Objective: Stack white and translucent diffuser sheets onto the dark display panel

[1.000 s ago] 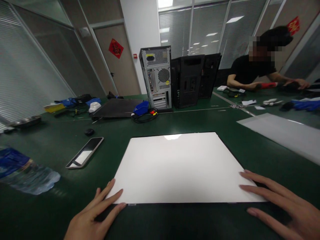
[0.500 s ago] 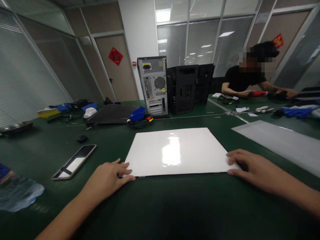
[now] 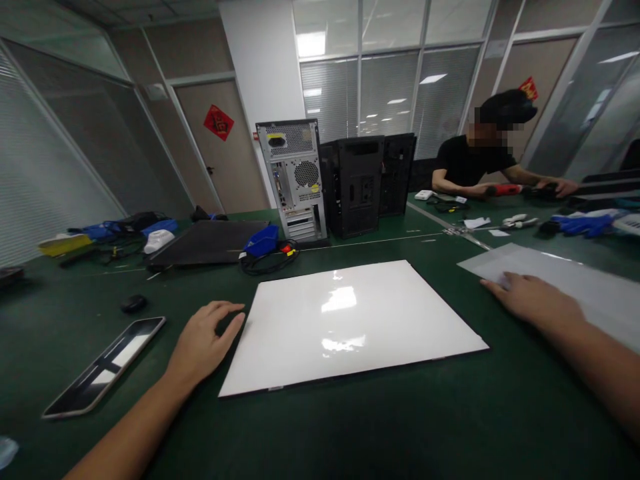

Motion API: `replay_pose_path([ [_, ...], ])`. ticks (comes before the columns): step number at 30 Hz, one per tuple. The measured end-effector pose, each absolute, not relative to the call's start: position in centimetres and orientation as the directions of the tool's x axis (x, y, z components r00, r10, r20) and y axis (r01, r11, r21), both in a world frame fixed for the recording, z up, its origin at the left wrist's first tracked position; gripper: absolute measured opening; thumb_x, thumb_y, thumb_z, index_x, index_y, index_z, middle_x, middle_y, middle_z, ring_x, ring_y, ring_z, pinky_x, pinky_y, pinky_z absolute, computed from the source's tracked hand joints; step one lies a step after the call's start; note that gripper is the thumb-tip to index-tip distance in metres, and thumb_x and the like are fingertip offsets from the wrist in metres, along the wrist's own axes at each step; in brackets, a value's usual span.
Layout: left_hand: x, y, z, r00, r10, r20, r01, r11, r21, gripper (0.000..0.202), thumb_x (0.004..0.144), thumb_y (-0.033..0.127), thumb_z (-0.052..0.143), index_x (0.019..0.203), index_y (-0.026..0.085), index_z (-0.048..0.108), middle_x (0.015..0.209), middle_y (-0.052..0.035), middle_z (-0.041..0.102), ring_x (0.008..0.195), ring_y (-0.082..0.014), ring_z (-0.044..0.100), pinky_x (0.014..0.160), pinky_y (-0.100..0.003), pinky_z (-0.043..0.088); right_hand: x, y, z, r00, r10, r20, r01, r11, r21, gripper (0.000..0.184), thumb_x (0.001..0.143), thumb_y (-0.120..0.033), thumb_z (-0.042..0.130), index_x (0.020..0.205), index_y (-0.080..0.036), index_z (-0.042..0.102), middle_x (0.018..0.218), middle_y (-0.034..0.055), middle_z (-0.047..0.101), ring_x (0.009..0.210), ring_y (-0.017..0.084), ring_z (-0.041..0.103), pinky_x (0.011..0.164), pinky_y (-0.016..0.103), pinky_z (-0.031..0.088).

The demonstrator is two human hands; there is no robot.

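The white panel (image 3: 345, 333) lies mid-frame — left hand (image 3: 207, 337) half open, empty, beside its left edge; right hand (image 3: 537, 300) at the cloudy sheet (image 3: 595, 287), frame right — grip and opening unclear.

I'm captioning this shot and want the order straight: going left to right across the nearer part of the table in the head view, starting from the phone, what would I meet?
Phone → left hand → glossy white panel → right hand.
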State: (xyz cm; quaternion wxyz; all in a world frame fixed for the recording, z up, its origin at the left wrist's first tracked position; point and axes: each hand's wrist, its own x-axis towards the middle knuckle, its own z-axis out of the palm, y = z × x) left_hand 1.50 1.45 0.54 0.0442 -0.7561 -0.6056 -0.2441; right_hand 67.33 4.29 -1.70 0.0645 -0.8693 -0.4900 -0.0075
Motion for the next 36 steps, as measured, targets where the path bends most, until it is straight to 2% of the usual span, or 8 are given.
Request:
replay_pose_path([
  [6, 2.0, 1.7, 0.1, 0.239, 0.937, 0.255, 0.942, -0.288, 0.173, 0.055, 0.092, 0.060, 0.050, 0.132, 0.024, 0.065, 0.142, -0.0110, 0.057, 0.131, -0.0323, 0.053, 0.110, -0.053, 0.042, 65.7, 4.8, -0.7, 0.399, 0.908, 0.130, 0.917, -0.397, -0.038, 0.054, 0.094, -0.057, 0.033, 0.123, -0.018, 0.057, 0.107, 0.0207, 0.065, 0.094, 0.039, 0.063, 0.075, 0.052, 0.051],
  [13, 2.4, 1.4, 0.2, 0.261, 0.946, 0.192, 0.939, -0.295, 0.178, 0.059, 0.094, 0.059, 0.046, 0.136, 0.021, 0.062, 0.143, -0.0112, 0.059, 0.135, -0.0325, 0.051, 0.114, -0.055, 0.038, 59.1, 2.0, 2.8, 0.263, 0.919, 0.293, 0.959, -0.283, 0.029, 0.062, 0.097, -0.056, 0.017, 0.131, -0.017, 0.052, 0.105, 0.0205, 0.067, 0.082, 0.036, 0.065, 0.063, 0.048, 0.050],
  [17, 2.2, 1.4, 0.2, 0.300, 0.936, 0.182, 0.926, -0.332, 0.182, 0.062, 0.095, 0.060, 0.045, 0.139, 0.019, 0.058, 0.146, -0.0112, 0.055, 0.139, -0.0327, 0.046, 0.116, -0.056, 0.035, 52.6, -0.3, 3.0, -0.040, 0.916, 0.399, 0.999, 0.034, 0.023, 0.062, 0.098, -0.057, 0.025, 0.137, -0.018, 0.053, 0.116, 0.0177, 0.068, 0.092, 0.035, 0.067, 0.074, 0.051, 0.054],
  [21, 1.4, 1.3, 0.2, 0.343, 0.922, 0.181, 0.901, -0.377, 0.215, 0.061, 0.096, 0.058, 0.046, 0.144, 0.021, 0.053, 0.148, -0.0075, 0.053, 0.142, -0.0313, 0.042, 0.117, -0.054, 0.035, 47.9, -2.0, 1.9, -0.469, 0.840, 0.274, 0.862, 0.503, -0.066, 0.055, 0.096, -0.058, 0.039, 0.134, -0.025, 0.060, 0.134, 0.0094, 0.062, 0.117, 0.031, 0.061, 0.098, 0.051, 0.051],
  [23, 0.9, 1.2, 0.1, 0.370, 0.912, 0.176, 0.886, -0.404, 0.229, 0.062, 0.096, 0.057, 0.047, 0.147, 0.022, 0.049, 0.151, -0.0064, 0.049, 0.144, -0.0310, 0.039, 0.118, -0.053, 0.034, 47.3, -2.2, 1.5, -0.598, 0.765, 0.239, 0.766, 0.633, -0.108, 0.052, 0.095, -0.058, 0.045, 0.135, -0.029, 0.060, 0.141, 0.0049, 0.057, 0.128, 0.029, 0.054, 0.107, 0.050, 0.046],
  [27, 0.6, 0.8, 0.2, 0.405, 0.904, 0.140, 0.875, -0.427, 0.230, 0.064, 0.097, 0.055, 0.046, 0.152, 0.023, 0.040, 0.157, -0.0065, 0.040, 0.147, -0.0310, 0.032, 0.119, -0.054, 0.030, 49.9, -0.9, 1.2, -0.433, 0.840, 0.326, 0.870, 0.484, -0.091, 0.052, 0.097, -0.056, 0.042, 0.134, -0.025, 0.061, 0.138, 0.0078, 0.059, 0.127, 0.029, 0.054, 0.108, 0.053, 0.044],
  [31, 1.1, 0.5, 0.5, 0.437, 0.893, 0.113, 0.869, -0.451, 0.203, 0.064, 0.100, 0.053, 0.041, 0.156, 0.024, 0.032, 0.160, -0.0067, 0.032, 0.149, -0.0308, 0.026, 0.120, -0.057, 0.025, 52.9, 0.7, 0.8, -0.271, 0.930, 0.248, 0.958, 0.285, -0.023, 0.055, 0.097, -0.057, 0.037, 0.126, -0.020, 0.068, 0.130, 0.0116, 0.064, 0.118, 0.033, 0.059, 0.100, 0.057, 0.049],
  [36, 1.3, 0.5, 0.4, 0.455, 0.881, 0.133, 0.861, -0.473, 0.185, 0.062, 0.100, 0.051, 0.043, 0.156, 0.028, 0.030, 0.160, -0.0057, 0.032, 0.149, -0.0311, 0.028, 0.120, -0.058, 0.024, 51.7, 0.0, 1.0, -0.417, 0.889, 0.191, 0.879, 0.448, -0.165, 0.052, 0.097, -0.057, 0.041, 0.135, -0.027, 0.061, 0.140, 0.0057, 0.057, 0.128, 0.028, 0.053, 0.109, 0.053, 0.044],
])
